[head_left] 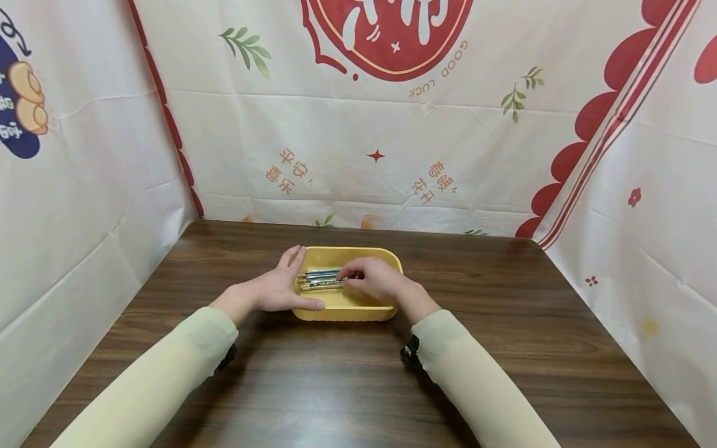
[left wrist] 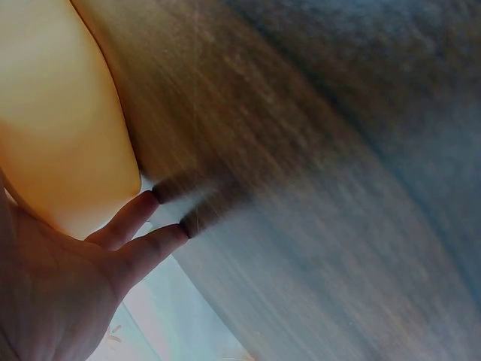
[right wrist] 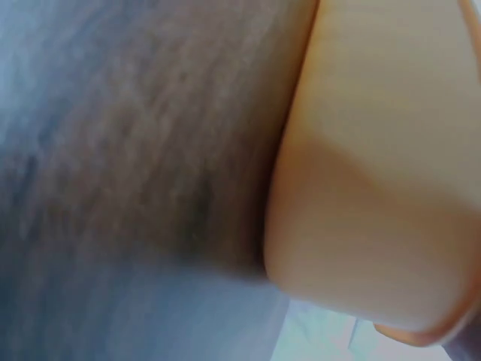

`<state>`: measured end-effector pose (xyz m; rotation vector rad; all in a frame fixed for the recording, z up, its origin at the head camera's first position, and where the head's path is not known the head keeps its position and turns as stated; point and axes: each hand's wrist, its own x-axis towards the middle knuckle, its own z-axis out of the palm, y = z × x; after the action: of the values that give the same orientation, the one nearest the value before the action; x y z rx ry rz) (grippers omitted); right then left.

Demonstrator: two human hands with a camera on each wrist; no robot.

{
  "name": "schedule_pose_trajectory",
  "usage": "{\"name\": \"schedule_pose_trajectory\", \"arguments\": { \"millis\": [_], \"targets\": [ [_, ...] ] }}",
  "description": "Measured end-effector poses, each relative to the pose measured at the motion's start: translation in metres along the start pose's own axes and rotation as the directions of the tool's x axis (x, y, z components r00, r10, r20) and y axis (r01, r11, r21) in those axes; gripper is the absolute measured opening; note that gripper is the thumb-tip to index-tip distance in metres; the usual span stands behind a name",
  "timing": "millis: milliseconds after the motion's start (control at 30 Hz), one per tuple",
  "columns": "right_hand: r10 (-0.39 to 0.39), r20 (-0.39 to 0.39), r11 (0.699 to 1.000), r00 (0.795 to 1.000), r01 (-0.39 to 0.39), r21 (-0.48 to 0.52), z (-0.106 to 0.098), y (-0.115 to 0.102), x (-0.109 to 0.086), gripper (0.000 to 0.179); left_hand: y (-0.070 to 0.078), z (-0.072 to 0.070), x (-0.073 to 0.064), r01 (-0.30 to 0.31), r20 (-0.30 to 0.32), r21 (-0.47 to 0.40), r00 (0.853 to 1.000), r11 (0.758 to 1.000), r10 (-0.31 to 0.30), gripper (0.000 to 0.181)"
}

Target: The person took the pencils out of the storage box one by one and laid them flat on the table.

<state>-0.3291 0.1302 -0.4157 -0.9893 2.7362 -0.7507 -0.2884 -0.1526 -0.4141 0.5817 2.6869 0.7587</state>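
A yellow plastic basket [head_left: 345,313] with rounded corners stands on the table, several slim pencils [head_left: 322,284] lying side by side in its left half. My left hand [head_left: 278,287] rests against the basket's left end with fingers spread and the thumb along the near rim. In the left wrist view its straight fingers [left wrist: 139,244] extend past the basket's outer wall. Reaching in over the right side, my right hand [head_left: 376,278] pinches at the right ends of the pencils with bent fingers. The right wrist view shows the basket's outer wall [right wrist: 368,188]; the fingertips are out of sight there.
The dark wood-grain table [head_left: 347,386] extends around the basket. White printed cloth [head_left: 347,168] hangs behind the table and along both sides.
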Motion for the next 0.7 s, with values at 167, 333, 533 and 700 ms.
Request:
{"name": "schedule_pose_trajectory", "arguments": {
  "millis": [167,333,533,700],
  "targets": [
    [-0.004,-0.067,1.000,0.998,0.002,-0.025,-0.015,-0.002,-0.007,0.015,0.000,0.001,0.000,0.001,0.002,-0.004,1.000,1.000,-0.001,0.146],
    [0.020,-0.124,1.000,0.992,-0.021,-0.007,-0.032,-0.003,-0.019,0.013,0.000,0.003,-0.001,-0.004,0.005,-0.012,1.000,1.000,0.004,0.145],
    [0.042,-0.197,0.999,0.980,-0.039,0.022,-0.051,0.002,-0.034,0.014,0.001,0.002,-0.002,-0.008,0.005,-0.013,1.000,1.000,0.008,0.146],
    [0.078,-0.237,0.997,0.968,-0.071,0.037,-0.063,0.014,-0.046,0.016,0.001,0.001,-0.002,-0.009,0.008,-0.007,1.000,1.000,0.009,0.146]
  ]
}}
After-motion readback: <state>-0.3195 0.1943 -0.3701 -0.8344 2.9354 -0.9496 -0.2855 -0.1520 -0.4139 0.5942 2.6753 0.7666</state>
